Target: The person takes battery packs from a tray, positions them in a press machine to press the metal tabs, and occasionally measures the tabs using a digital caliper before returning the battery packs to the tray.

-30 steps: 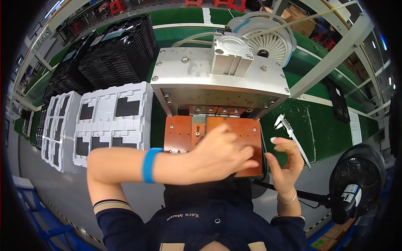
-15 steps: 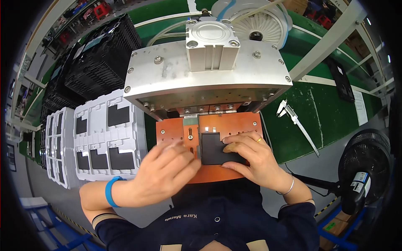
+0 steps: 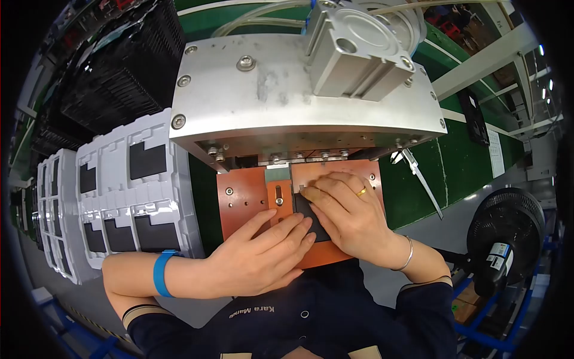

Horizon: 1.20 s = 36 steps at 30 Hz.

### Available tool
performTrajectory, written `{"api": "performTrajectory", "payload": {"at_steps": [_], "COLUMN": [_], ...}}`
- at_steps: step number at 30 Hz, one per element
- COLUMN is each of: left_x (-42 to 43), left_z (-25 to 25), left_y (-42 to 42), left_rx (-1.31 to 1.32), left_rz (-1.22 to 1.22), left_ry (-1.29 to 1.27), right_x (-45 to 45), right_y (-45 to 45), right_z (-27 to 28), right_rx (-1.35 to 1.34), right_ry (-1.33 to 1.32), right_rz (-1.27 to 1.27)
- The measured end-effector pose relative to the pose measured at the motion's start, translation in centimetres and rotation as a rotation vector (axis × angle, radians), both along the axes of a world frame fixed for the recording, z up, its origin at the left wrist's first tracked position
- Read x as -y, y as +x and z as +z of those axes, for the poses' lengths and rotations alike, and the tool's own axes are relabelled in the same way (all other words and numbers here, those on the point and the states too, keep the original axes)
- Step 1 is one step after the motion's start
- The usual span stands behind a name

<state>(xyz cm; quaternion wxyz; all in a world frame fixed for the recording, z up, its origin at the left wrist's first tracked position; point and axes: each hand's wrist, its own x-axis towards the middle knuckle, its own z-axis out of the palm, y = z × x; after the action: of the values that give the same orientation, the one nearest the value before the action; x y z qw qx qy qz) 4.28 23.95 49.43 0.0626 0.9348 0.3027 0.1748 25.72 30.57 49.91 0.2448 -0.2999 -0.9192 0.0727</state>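
A dark flat plate point(image 3: 320, 230) lies on the orange fixture base point(image 3: 242, 209), against the raised guide strip point(image 3: 279, 202). My right hand point(image 3: 356, 218) is closed over the plate's upper part, fingers bent near its top edge and thumb beside them; the hand hides much of it. My left hand point(image 3: 257, 257) rests with fingers stretched out, their tips over the plate's left edge and the lower guide strip. Above both hands stands the metal press frame point(image 3: 281, 78) with a square cylinder point(image 3: 365, 54) on top.
White trays point(image 3: 128, 197) with dark plates in their pockets stand at left, before stacked black trays point(image 3: 119, 78). On the green bench at right lie a caliper point(image 3: 421, 179) and a dark object point(image 3: 473, 116). A black fan point(image 3: 505, 230) stands at far right.
My left hand has come down and right, its fingers spreading onto the plate's left edge. My right hand has shifted up over the plate. The camera view has tilted and moved closer.
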Motion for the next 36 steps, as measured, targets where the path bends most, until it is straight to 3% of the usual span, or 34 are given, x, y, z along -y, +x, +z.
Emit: {"api": "performTrajectory", "payload": {"at_steps": [16,18,20,36], "left_x": [0.0,-0.2,-0.9,-3.7], "left_z": [0.4,0.5,0.8,0.6], "left_y": [-0.2,-0.6,-1.1,-1.7], "left_rx": [-0.036,-0.045,-0.039,-0.037], "left_rz": [0.012,0.032,0.003,0.031], "left_ry": [-0.022,-0.059,-0.178,-0.157], "right_x": [0.6,2.0,2.2,-1.7], "right_y": [1.8,3.1,3.7,2.8], "right_z": [0.9,1.9,1.1,0.4], "right_rx": [-0.085,-0.049,-0.024,-0.092], "right_ry": [-0.044,-0.250,-0.248,-0.237], "right_rz": [-0.105,-0.057,-0.027,0.033]}}
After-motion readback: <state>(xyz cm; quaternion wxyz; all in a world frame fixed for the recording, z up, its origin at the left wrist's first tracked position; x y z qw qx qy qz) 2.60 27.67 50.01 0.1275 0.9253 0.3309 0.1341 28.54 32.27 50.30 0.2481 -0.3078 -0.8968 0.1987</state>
